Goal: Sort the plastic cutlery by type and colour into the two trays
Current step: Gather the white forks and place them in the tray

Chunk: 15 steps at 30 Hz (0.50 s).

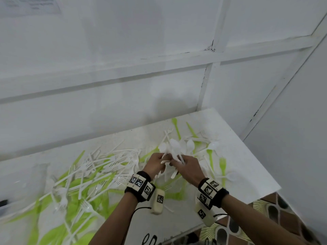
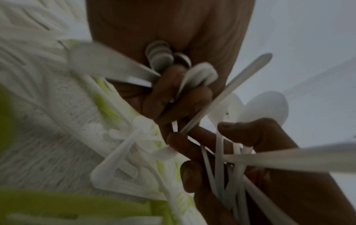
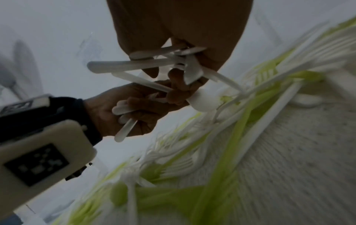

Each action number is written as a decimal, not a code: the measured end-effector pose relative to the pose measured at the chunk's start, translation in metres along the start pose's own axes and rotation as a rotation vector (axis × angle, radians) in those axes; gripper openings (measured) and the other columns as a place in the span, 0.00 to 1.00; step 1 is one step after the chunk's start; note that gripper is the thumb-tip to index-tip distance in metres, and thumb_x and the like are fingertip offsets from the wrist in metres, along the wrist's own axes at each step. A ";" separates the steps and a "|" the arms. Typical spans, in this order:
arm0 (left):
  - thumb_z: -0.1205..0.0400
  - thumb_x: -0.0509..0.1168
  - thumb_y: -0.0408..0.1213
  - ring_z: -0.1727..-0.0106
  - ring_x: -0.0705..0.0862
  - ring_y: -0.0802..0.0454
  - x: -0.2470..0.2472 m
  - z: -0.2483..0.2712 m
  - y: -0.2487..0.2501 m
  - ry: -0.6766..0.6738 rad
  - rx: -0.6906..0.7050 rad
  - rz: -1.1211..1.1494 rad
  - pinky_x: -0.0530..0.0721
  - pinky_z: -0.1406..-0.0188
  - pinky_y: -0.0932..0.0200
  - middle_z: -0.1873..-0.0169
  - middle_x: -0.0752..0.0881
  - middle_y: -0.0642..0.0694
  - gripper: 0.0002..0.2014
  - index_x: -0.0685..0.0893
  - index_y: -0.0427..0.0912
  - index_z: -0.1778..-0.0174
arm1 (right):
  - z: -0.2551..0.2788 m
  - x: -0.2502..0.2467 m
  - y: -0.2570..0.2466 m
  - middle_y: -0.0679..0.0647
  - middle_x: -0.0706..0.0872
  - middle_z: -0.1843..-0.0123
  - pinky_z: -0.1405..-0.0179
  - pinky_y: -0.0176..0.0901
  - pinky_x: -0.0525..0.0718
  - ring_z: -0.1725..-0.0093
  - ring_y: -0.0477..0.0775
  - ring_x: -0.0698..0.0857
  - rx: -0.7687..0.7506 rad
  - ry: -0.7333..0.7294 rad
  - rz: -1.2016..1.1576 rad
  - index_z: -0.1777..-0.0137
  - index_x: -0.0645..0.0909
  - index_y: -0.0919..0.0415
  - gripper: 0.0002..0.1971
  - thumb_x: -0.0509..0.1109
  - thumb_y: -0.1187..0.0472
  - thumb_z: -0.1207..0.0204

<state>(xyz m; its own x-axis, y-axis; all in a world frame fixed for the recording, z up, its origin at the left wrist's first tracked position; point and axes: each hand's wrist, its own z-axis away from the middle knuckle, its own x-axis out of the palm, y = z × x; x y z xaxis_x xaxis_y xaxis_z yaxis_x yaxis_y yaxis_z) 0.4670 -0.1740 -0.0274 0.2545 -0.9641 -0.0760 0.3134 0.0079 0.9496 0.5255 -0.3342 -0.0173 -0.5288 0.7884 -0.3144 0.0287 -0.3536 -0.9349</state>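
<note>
Above the table point(image 1: 247, 156), both hands meet on one bunch of white spoons point(image 1: 174, 147).

Left hand point(image 1: 155, 164) and right hand point(image 1: 187, 167) curl fingers round the handles together; bowls fan up and away toward the wall, handle ends point back at the wrists. Wristbands point(image 1: 139, 184) carry black-and-white square markers, no readable writing. White and green cutlery point(image 1: 85, 175) litters the table left of the hands.

White spoons point(image 1: 174, 146), lime-green forks point(image 1: 222, 165), white speckled table point(image 1: 247, 156).
</note>
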 end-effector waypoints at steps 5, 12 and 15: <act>0.11 0.65 0.41 0.81 0.75 0.52 0.008 0.006 0.002 0.111 0.045 0.120 0.70 0.80 0.61 0.75 0.83 0.43 0.16 0.90 0.43 0.63 | 0.002 0.006 0.001 0.52 0.94 0.62 0.66 0.42 0.82 0.66 0.53 0.91 0.036 0.018 -0.146 0.56 0.93 0.52 0.10 0.78 0.47 0.22; 0.09 0.60 0.37 0.60 0.88 0.60 0.020 0.002 -0.006 0.345 0.278 0.013 0.88 0.64 0.56 0.43 0.91 0.56 0.14 0.86 0.51 0.31 | -0.004 0.018 -0.010 0.56 0.92 0.62 0.66 0.41 0.84 0.63 0.52 0.90 0.076 0.086 -0.390 0.45 0.90 0.61 0.10 0.81 0.66 0.25; 0.11 0.65 0.41 0.61 0.88 0.57 0.008 -0.003 -0.009 0.517 0.336 -0.101 0.89 0.64 0.52 0.45 0.91 0.58 0.11 0.89 0.51 0.35 | -0.010 0.006 -0.006 0.56 0.93 0.63 0.59 0.48 0.90 0.61 0.56 0.93 0.024 0.083 -0.238 0.47 0.88 0.60 0.07 0.79 0.65 0.23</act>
<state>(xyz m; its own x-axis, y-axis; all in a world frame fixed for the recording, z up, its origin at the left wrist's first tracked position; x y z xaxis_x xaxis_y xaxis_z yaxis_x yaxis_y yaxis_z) 0.4686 -0.1808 -0.0370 0.6747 -0.7020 -0.2280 0.0755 -0.2417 0.9674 0.5304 -0.3221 -0.0148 -0.4466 0.8892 -0.0998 -0.1091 -0.1648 -0.9803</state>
